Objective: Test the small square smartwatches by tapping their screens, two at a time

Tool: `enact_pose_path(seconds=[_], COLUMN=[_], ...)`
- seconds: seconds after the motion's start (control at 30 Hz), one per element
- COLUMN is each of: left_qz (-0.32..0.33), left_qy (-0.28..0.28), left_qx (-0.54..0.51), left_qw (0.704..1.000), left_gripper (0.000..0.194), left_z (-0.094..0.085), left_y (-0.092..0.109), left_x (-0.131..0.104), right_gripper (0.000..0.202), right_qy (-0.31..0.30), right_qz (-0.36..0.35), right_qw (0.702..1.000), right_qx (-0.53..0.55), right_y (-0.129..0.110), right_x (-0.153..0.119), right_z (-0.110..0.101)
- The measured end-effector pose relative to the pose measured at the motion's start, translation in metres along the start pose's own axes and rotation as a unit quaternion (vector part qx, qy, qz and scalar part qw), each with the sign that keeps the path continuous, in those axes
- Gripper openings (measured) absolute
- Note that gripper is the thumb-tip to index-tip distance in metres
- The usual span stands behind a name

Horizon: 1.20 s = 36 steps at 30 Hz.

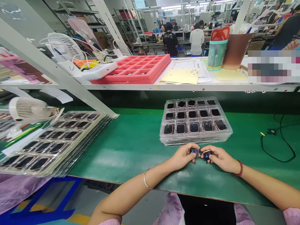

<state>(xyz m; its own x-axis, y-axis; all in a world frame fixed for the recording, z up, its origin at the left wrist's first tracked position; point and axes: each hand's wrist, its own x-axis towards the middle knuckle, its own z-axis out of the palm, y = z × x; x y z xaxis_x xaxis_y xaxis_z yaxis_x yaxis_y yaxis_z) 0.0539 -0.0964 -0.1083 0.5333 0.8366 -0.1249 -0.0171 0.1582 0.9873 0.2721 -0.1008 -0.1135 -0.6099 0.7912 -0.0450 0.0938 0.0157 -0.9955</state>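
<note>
My left hand [184, 156] is closed around a smartwatch [194, 151] whose screen is lit, thumb along its lower edge. In my right hand [221, 158] sits a second smartwatch [207, 154], also lit, with the thumb on its face. Both watches are held close together above the green bench, a small gap between them. Just beyond my hands lies a stack of clear plastic trays [161, 137]; the top one carries rows of square dark-screened watches, some sitting tilted in their pockets.
More stacked trays [77, 150] of watches stand at the left beside a white fan [28, 109]. A black cable [277, 161] lies on the right. The shelf above holds a red foam tray [150, 75], papers [180, 76] and cups [217, 56]. People work in the background.
</note>
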Motion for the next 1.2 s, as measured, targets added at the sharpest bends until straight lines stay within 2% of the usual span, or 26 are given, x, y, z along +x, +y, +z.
enact_pose_path(seconds=[0.13,0.2,0.27,0.37,0.43,0.5,0.57,0.77,0.97,1.2], left_qz=[-0.02,-0.011,-0.004,-0.014,-0.019,-0.015,-0.007,-0.007,-0.008,-0.005], left_qy=[0.004,0.006,0.002,-0.005,-0.004,0.001,0.004,-0.003,0.006,0.004], left_qx=[0.022,0.01,-0.004,0.013,0.029,0.026,0.013,-0.003,0.001,0.003], left_qw=[1.0,1.0,1.0,1.0,0.999,1.0,1.0,1.0,1.0,1.0], left_gripper=[0.038,0.037,0.043,0.036,0.041,0.037,0.034,0.034,0.024,0.024], left_z=[-0.0008,-0.0006,-0.0003,-0.0011,-0.0019,-0.0019,-0.001,0.002,0.0014,0.0016], left_y=[0.0011,0.0013,0.0009,0.0002,0.0003,0.0004,-0.0001,0.0009,0.0077,0.0081], left_x=[-0.0004,-0.0004,-0.0003,-0.0003,-0.0005,-0.0004,-0.0001,0.0001,-0.0017,-0.0008], right_gripper=[0.027,0.023,0.027,0.022,0.029,0.03,0.025,0.034,0.025,0.023], right_qy=[0.017,0.023,0.027,0.025,0.029,0.036,0.039,0.026,0.032,0.031], right_qz=[0.008,0.004,-0.001,0.012,0.023,0.023,0.018,0.007,0.022,0.022], right_qw=[1.0,1.0,1.0,0.999,0.999,0.998,0.998,1.0,0.999,0.999], right_qx=[0.019,0.013,0.004,0.017,0.04,0.05,0.04,0.015,0.017,0.01], right_y=[-0.0016,-0.0024,-0.0025,-0.0012,0.0,0.0011,0.0018,0.0,-0.0031,-0.0043], right_x=[0.0,0.0004,0.0008,0.0009,0.0009,0.001,0.001,0.0003,0.0002,0.0004], right_z=[-0.0012,-0.0004,0.0006,0.0001,-0.0012,-0.0019,-0.0014,0.0013,0.0002,0.001])
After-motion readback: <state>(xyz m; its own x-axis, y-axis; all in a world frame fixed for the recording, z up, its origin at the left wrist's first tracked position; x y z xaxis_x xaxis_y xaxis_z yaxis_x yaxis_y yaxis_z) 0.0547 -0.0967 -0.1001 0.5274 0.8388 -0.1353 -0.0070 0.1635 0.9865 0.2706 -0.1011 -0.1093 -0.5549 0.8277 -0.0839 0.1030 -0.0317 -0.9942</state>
